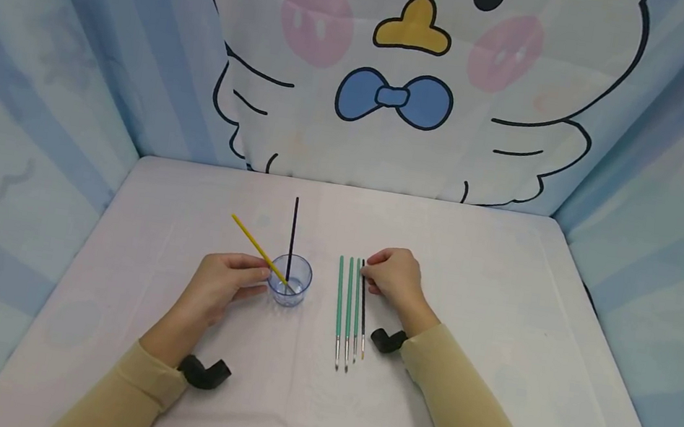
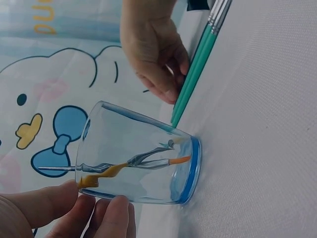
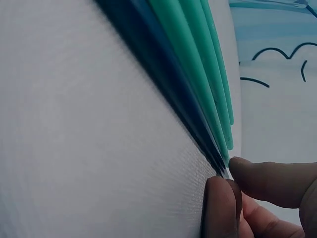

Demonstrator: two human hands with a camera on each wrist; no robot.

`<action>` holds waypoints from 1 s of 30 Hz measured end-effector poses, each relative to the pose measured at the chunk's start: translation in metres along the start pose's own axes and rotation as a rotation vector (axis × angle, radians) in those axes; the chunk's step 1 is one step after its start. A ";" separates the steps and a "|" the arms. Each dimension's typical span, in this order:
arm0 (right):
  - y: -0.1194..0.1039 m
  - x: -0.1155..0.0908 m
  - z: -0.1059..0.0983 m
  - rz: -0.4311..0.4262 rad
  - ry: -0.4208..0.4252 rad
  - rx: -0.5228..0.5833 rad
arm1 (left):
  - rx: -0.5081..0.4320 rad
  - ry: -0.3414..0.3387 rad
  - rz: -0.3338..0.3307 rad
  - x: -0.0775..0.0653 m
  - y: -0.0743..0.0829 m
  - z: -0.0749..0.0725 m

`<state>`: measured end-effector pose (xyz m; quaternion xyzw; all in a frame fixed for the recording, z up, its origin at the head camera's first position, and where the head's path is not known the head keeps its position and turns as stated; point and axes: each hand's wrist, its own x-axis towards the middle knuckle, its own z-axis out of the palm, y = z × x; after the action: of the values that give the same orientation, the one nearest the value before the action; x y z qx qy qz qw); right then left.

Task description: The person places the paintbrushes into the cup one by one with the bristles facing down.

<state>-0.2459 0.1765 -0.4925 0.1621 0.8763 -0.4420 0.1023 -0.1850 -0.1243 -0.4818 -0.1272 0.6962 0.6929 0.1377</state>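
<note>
A clear cup point(image 1: 301, 270) with a bluish base stands left of the table's middle. In it lean a yellow paintbrush point(image 1: 253, 239) and a dark paintbrush point(image 1: 294, 225), bristles down. My left hand point(image 1: 226, 283) holds the cup's left side; in the left wrist view its thumb point(image 2: 54, 198) is at the rim by the yellow handle. Right of the cup, three green paintbrushes point(image 1: 340, 293) lie side by side, with another dark paintbrush point(image 1: 363, 304) along their right. My right hand point(image 1: 395, 278) pinches that dark brush at its far handle end, thumb and forefinger close together in the right wrist view.
A white cloth covers the table point(image 1: 290, 396). Behind it hangs a curtain point(image 1: 389, 154) printed with a cartoon figure, and striped blue curtains point(image 1: 20, 124) flank both sides. Each wrist carries a black camera mount point(image 1: 204, 374).
</note>
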 end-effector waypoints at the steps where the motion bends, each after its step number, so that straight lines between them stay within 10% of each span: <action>1: 0.000 0.000 0.001 -0.009 0.003 -0.012 | 0.005 0.001 -0.002 0.000 0.000 0.000; 20: -0.005 -0.001 0.004 -0.055 0.022 -0.118 | -0.008 0.001 0.009 -0.001 -0.001 -0.001; 30: -0.013 -0.004 0.001 -0.165 0.057 -0.387 | -0.005 -0.003 0.007 -0.001 0.000 0.000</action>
<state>-0.2469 0.1678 -0.4821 0.0794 0.9577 -0.2677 0.0701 -0.1835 -0.1239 -0.4816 -0.1241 0.6947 0.6954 0.1360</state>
